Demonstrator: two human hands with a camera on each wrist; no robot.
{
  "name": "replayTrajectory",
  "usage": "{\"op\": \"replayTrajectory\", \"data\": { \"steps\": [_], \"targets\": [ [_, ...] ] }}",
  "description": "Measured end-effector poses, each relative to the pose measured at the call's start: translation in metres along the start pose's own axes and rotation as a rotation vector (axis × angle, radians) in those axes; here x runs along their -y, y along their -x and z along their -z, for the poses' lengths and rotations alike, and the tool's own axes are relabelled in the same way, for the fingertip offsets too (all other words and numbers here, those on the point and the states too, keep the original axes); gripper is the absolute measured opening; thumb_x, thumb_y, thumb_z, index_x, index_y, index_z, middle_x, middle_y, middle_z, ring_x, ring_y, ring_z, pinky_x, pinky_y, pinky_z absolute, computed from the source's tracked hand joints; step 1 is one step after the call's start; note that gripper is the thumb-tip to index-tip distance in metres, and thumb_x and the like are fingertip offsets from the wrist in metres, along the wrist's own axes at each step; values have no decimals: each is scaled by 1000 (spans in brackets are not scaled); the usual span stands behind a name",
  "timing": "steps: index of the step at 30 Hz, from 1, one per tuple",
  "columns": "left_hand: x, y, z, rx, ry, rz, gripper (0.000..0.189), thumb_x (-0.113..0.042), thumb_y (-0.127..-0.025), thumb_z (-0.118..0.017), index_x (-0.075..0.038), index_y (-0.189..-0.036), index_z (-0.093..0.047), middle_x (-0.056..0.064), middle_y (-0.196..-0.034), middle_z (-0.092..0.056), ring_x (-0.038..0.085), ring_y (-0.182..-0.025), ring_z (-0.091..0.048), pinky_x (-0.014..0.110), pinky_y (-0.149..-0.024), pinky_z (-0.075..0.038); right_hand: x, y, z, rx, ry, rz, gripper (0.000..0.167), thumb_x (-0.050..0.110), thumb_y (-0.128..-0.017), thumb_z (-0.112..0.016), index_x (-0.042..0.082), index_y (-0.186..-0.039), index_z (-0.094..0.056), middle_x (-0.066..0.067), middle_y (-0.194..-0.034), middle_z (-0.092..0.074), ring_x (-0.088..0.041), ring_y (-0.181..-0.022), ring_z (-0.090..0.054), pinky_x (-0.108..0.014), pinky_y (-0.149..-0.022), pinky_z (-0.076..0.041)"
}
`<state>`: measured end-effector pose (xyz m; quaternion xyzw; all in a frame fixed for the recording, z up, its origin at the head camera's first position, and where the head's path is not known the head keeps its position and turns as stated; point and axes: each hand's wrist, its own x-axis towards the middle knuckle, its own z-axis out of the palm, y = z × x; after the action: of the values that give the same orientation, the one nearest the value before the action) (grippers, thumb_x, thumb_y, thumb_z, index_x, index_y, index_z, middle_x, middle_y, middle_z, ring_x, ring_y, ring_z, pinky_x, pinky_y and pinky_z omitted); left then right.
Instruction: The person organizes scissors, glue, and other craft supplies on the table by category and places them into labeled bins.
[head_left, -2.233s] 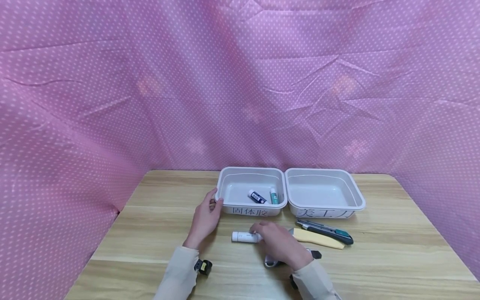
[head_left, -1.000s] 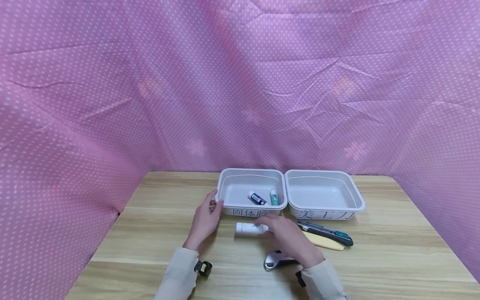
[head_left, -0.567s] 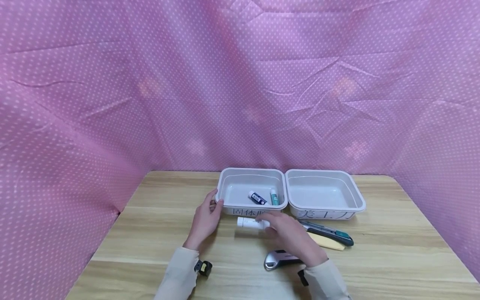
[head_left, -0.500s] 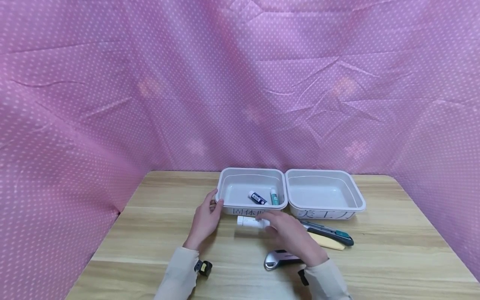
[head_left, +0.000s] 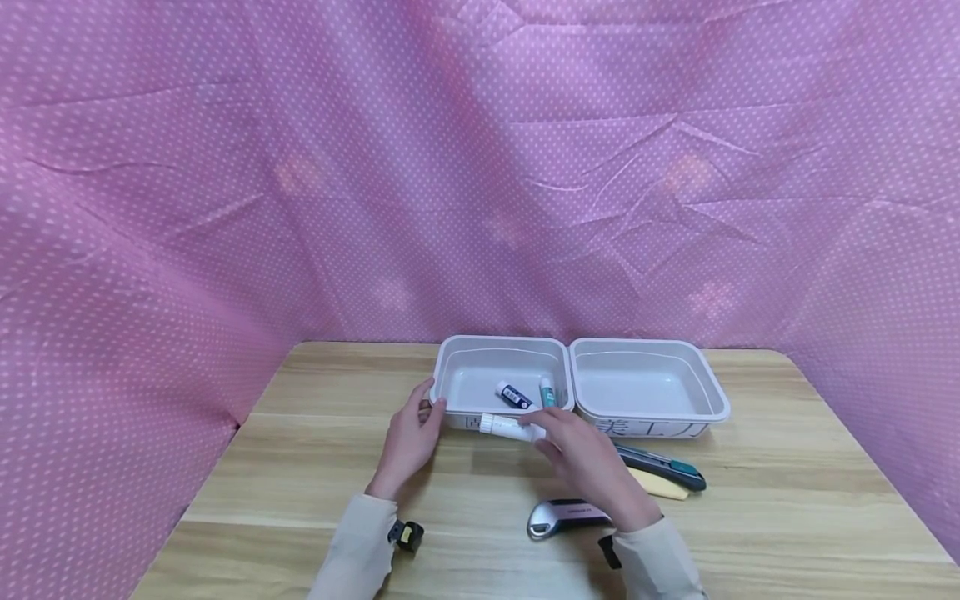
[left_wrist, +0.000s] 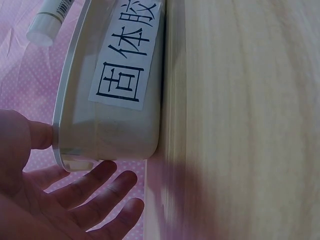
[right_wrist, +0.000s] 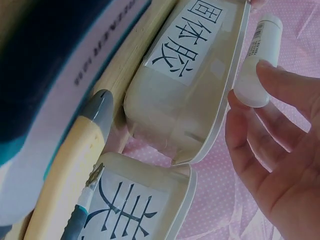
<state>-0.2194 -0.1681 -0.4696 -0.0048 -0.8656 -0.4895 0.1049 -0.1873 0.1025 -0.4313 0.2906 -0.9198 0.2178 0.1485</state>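
Note:
My right hand (head_left: pixel 581 457) pinches a white glue stick (head_left: pixel 506 427) by one end, thumb against fingers. In the head view the stick overlaps the front rim of the left tray (head_left: pixel 459 354); the right wrist view has this glue stick (right_wrist: pixel 265 42) beside that rim. My left hand (head_left: pixel 410 437) grips the left tray at its front left corner. In the left wrist view the thumb lies on the tray's rim and the fingers (left_wrist: pixel 87 187) are at its side. Inside that tray lie a dark blue glue stick (head_left: pixel 514 395) and a green glue stick (head_left: pixel 547 392).
The right tray (head_left: pixel 630 400), with a printed label, stands against the left one. In front of it lie a black and green utility knife (head_left: pixel 663 467) and a yellow-handled knife (head_left: pixel 660 485). A silver and black utility knife (head_left: pixel 566 515) lies nearer, partly under my right forearm.
My right hand has lifted the white glue stick off the table and moved it away from me, up to the left tray's front rim. My left hand has stayed at the tray's corner.

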Motion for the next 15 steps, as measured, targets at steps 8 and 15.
{"op": "replayTrajectory", "data": {
  "steps": [8,15],
  "targets": [
    [0,-1,1,11,7,17,55,-26,-106,-55,-6,-155,-40,25,-131,-65,36,-117,-68,48,-99,-57,-4,-1,2,-56,-14,-6,40,4,-87,-79,21,-123,-70,1,-115,-72,-19,-103,-69,-39,-85,-61],
    [-1,0,0,14,8,18,55,-26,-106,-55,-6,-155,-41,25,-130,-66,36,-116,-68,48,-98,-58,-7,-2,6,-71,-74,-84,37,4,-89,-78,18,-122,-70,-1,-113,-71,-22,-104,-68,-43,-87,-61]
  ]
}}
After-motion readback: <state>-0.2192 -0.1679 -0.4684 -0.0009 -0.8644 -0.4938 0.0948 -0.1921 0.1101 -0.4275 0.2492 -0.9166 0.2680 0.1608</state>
